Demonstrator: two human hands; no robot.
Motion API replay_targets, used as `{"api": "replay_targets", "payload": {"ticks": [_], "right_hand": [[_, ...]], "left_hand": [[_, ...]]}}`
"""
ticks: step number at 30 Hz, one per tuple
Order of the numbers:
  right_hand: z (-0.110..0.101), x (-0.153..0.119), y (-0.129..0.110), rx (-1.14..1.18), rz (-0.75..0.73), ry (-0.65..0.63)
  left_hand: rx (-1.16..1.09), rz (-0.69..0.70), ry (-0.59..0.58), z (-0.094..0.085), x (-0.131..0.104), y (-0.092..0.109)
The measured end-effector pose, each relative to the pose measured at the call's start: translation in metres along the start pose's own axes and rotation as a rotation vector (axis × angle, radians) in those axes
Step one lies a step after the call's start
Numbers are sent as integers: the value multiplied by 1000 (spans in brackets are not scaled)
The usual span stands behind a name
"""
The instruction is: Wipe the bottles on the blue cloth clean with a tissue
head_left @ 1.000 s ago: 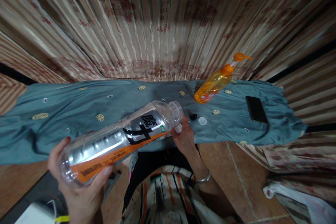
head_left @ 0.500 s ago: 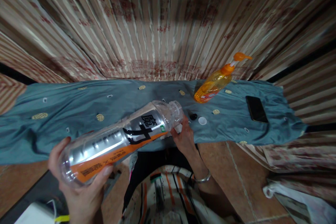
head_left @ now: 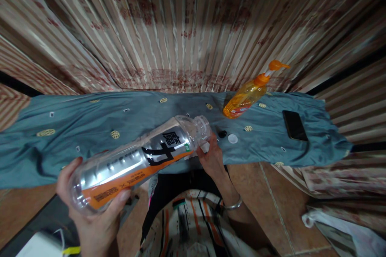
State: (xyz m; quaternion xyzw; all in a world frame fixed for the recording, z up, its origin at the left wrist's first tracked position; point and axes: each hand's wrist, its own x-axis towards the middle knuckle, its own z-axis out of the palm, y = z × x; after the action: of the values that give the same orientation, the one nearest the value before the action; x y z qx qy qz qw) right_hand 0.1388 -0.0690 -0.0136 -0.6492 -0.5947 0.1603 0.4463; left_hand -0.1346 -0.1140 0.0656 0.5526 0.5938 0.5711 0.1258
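A large clear plastic bottle (head_left: 144, 160) with a silver, orange and black label lies tilted across the front of the table, its uncapped mouth toward the right. My left hand (head_left: 93, 209) is wrapped around the bottle's base, thumb on the near side. At the neck, my right hand (head_left: 212, 156) has its fingers closed against the underside, partly hidden by the bottle. Something whitish shows by those fingers; I cannot make out what it is. Just right of this hand, a white round cap (head_left: 233, 138) and a small black object (head_left: 222, 133) rest on the cloth.
A teal patterned cloth (head_left: 144, 108) covers the narrow table. Behind the caps stands an orange pump bottle (head_left: 245, 96) with amber liquid. A black phone (head_left: 294, 125) lies at the right. Striped curtains (head_left: 187, 28) hang close behind and at the sides.
Almost nothing differs. The bottle's base and my left hand have shifted very slightly to the right; my right hand stays at the neck.
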Motion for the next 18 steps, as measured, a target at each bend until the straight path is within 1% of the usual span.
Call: {"api": "replay_targets", "payload": {"ticks": [4,9,12,16,18], "right_hand": [[0,0,-1,5,1,5],[0,1,-2,13,12,8],[1,1,-2,9,33,8],[1,1,-2,21,17,11],[1,1,-3,23,18,18]], "left_hand": [[-32,-16,2,3,1,6],[-17,-60,21,-2,-1,-2],[-30,-64,19,-2,0,-5],[-24,1,10,0,2,-1],[-25,-7,1,0,2,0]]}}
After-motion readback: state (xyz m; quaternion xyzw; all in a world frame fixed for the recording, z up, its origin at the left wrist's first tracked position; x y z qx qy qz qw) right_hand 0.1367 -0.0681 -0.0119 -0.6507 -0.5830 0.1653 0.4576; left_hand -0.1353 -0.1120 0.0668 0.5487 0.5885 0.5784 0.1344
